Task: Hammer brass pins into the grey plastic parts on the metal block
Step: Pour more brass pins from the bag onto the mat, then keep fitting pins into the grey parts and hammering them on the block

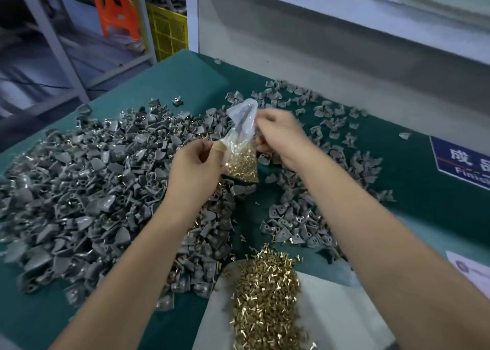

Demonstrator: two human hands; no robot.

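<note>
Zero hammering underway: both hands are on a clear bag point(240, 148) of pins, left hand point(196, 164) pinching its side, right hand point(281, 135) pinching near the top. Loose pins point(265, 294) piled near, on a white sheet point(344, 310). Grey parts point(87, 190) heaped left, more right. No block or hammer visible. Looks like restocking only.

Bare green mat point(164, 84) beyond grey parts point(79, 190)

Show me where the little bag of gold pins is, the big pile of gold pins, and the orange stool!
bag of pins point(240, 161), head view, on its pin-filled lower part.
pile of brass pins point(265, 296), head view, middle of the heap.
orange stool point(116, 5), head view, on its side panel.
</note>
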